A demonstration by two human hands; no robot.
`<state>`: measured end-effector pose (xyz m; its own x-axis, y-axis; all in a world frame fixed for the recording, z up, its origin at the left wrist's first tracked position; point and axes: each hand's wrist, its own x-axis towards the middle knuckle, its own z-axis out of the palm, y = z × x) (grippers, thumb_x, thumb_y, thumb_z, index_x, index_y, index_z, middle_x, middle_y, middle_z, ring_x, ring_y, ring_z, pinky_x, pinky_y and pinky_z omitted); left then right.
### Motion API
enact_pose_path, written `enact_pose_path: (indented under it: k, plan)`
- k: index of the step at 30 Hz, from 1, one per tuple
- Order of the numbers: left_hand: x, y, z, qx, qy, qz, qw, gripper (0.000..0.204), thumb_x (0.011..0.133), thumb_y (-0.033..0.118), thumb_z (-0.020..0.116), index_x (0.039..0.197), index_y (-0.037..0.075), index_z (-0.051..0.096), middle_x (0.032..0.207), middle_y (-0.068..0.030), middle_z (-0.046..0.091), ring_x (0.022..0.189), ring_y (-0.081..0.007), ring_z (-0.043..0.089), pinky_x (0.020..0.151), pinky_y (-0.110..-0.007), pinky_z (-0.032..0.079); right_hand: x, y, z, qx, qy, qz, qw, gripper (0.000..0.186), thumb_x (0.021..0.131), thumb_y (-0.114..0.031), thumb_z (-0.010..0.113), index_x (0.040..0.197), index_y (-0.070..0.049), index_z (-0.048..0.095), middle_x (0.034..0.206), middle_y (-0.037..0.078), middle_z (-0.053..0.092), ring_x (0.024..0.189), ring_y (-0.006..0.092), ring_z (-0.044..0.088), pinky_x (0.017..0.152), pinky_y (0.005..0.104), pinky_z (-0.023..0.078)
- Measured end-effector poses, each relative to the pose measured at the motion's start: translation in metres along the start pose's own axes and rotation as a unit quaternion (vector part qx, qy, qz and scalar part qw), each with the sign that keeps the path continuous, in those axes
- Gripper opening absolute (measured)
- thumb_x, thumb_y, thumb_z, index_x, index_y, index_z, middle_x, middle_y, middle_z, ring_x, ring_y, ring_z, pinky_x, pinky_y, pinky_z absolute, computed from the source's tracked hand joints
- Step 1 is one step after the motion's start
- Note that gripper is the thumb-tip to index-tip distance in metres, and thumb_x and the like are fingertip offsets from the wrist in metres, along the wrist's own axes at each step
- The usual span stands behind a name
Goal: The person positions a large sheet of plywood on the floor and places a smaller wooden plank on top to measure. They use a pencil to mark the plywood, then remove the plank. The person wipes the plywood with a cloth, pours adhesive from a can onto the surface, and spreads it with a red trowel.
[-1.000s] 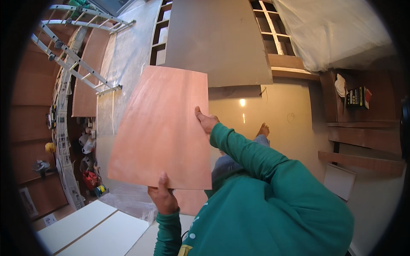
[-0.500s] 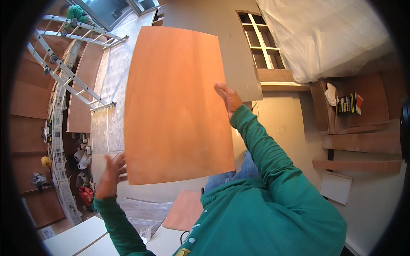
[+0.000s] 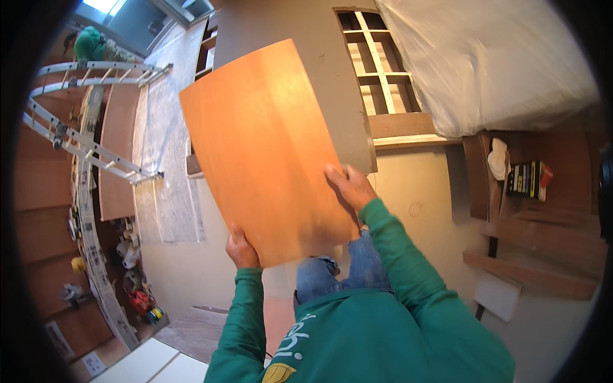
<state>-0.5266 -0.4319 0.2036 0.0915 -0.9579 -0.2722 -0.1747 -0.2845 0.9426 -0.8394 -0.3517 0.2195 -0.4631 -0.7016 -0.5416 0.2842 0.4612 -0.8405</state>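
A large orange-brown wooden panel (image 3: 268, 147) is held up in front of me, tilted with its far end toward the left. My left hand (image 3: 242, 249) grips its near left edge, the thumb on the face and the other fingers hidden behind. On the right edge, my right hand (image 3: 350, 186) is closed round the panel, again with the fingers partly out of sight. Beyond the panel lies a wide grey-brown board (image 3: 281, 19) with an open frame (image 3: 382, 70) of pale battens let into it.
Aluminium ladders (image 3: 96, 150) stand at the left, near another person (image 3: 90, 45) in green. Plastic sheeting (image 3: 491, 70) drapes the far right. Brown shelving at the right holds a black-and-yellow box (image 3: 529, 180). Tools and a red bag (image 3: 138, 300) lie along the left.
My left hand has moved right and taken hold of the panel's near left edge. The panel has turned, its far end swinging left. My view has shifted slightly.
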Motion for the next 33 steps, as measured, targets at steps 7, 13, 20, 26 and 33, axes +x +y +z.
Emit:
enact_pose_path:
  k: [7,13,20,26,33]
  plan:
    - [0.055,-0.067,0.089,0.222,-0.018,0.015,0.975,0.053,0.1,0.047,0.058,0.082,-0.003,0.064,0.075,-0.0075,0.062,0.07,-0.0158,0.054,0.067,-0.034,0.048,0.064,0.074,-0.014,-0.055,0.276,0.043,0.959,0.058,0.082,-0.04,0.072,0.12,0.004,0.061,0.11,0.022,0.07,0.105,0.0328,0.067,0.094,0.0397,0.05]
    - [0.098,-0.127,0.163,0.272,-0.058,0.01,0.961,0.049,0.097,0.039,0.058,0.075,-0.004,0.062,0.068,-0.0041,0.058,0.067,-0.0131,0.05,0.063,-0.035,0.044,0.143,0.106,-0.051,-0.137,0.341,0.066,0.928,0.047,0.08,-0.032,0.077,0.105,0.006,0.064,0.091,0.017,0.072,0.082,0.0257,0.07,0.076,0.0366,0.055]
    - [0.175,-0.19,0.236,0.294,-0.089,-0.031,0.951,0.05,0.094,0.039,0.06,0.077,-0.008,0.062,0.069,-0.0161,0.062,0.065,-0.02,0.055,0.064,-0.041,0.045,0.241,0.137,-0.072,-0.187,0.339,0.087,0.918,0.05,0.08,-0.037,0.077,0.103,0.006,0.064,0.084,0.017,0.07,0.077,0.028,0.069,0.075,0.0384,0.055]
    - [0.208,-0.206,0.284,0.132,-0.071,-0.135,0.979,0.047,0.096,0.036,0.056,0.071,-0.004,0.058,0.067,-0.0046,0.055,0.066,-0.0149,0.046,0.061,-0.036,0.042,0.304,0.143,-0.078,-0.19,0.325,0.133,0.917,0.058,0.078,-0.04,0.076,0.112,0.005,0.063,0.093,0.021,0.072,0.089,0.0351,0.07,0.084,0.0426,0.054]
    - [0.216,-0.207,0.331,0.113,-0.043,-0.135,0.983,0.039,0.095,0.031,0.055,0.078,-0.004,0.059,0.072,-0.0018,0.056,0.067,-0.0141,0.048,0.061,-0.033,0.041,0.343,0.151,-0.099,-0.183,0.329,0.111,0.92,0.062,0.078,-0.042,0.077,0.116,0.005,0.062,0.095,0.021,0.071,0.092,0.036,0.07,0.085,0.0418,0.054]
